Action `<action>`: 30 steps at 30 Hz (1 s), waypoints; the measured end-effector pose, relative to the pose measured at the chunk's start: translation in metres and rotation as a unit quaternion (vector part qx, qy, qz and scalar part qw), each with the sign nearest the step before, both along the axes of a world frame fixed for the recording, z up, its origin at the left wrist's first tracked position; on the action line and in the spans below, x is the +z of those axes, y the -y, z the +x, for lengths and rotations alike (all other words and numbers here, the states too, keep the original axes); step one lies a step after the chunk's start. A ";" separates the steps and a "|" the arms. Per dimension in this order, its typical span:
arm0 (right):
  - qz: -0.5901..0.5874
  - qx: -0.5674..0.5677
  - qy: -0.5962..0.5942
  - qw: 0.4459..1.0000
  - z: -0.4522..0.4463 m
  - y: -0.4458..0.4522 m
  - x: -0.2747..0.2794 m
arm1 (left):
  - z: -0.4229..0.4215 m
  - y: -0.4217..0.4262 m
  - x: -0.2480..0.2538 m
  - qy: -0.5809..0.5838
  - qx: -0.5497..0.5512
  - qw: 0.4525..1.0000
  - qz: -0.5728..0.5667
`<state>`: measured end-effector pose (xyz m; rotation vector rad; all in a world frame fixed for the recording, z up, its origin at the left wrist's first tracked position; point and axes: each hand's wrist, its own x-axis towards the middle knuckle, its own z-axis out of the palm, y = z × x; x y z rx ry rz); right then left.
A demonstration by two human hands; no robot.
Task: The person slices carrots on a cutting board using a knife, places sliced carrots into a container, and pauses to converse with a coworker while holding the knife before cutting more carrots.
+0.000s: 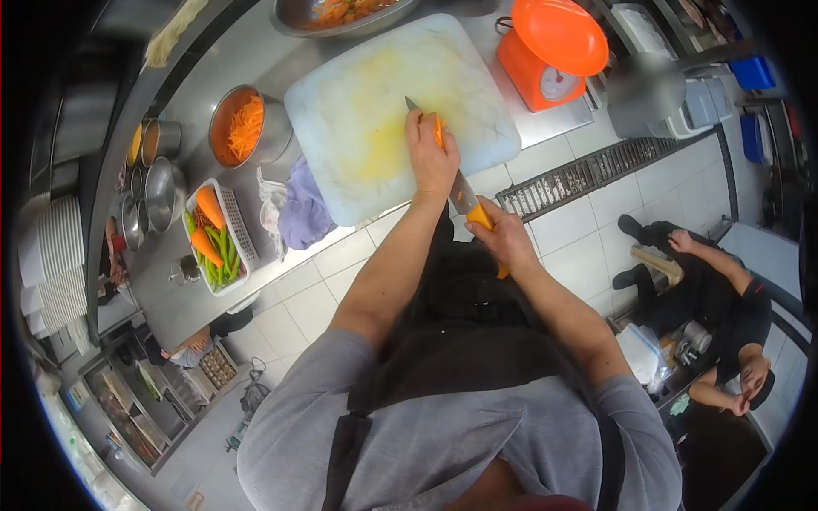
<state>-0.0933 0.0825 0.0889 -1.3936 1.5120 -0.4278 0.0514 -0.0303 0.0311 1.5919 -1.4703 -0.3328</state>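
My right hand [509, 236] is closed round the yellow handle of a kitchen knife [464, 194]. Its blade runs up across the near edge of a white cutting board [341, 111], partly hidden behind my left hand, with the tip showing past the fingers. My left hand [432, 157] is over the board, fingers bent and pressed onto orange carrot pieces [439, 129]. Much of the carrot is covered by that hand. Yellow-orange stains mark the board's middle.
Left of the board stand a metal pot [273, 132] of carrot strips, a purple cloth [304, 204] and a white basket [243, 226] holding carrots and green peppers. An orange scale [532, 72] is at the right, a metal bowl [290, 25] behind. Another person [724, 289] is at far right.
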 end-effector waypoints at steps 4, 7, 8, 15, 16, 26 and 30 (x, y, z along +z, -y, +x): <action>0.001 0.039 0.006 0.999 0.017 0.014 0.019 | 0.018 0.006 0.016 -0.101 0.064 0.993 -0.016; -0.137 0.084 0.005 0.987 0.046 0.038 0.036 | 0.061 0.025 0.054 -0.095 0.117 0.983 -0.106; -0.139 0.097 0.013 0.985 0.060 0.050 0.048 | 0.083 0.034 0.072 -0.050 0.145 0.975 -0.160; -0.175 0.224 0.090 0.954 0.158 0.131 0.107 | 0.262 0.098 0.135 -0.056 0.279 0.930 -0.232; -0.128 0.221 0.128 0.958 0.163 0.132 0.096 | 0.286 0.103 0.120 -0.088 0.304 0.928 -0.198; -0.025 -0.063 0.070 0.995 -0.040 0.046 0.009 | 0.260 0.046 0.104 -0.014 0.211 0.976 -0.045; 0.045 -0.117 0.056 0.990 -0.067 0.011 0.006 | 0.176 0.042 0.050 0.035 -0.014 0.996 0.083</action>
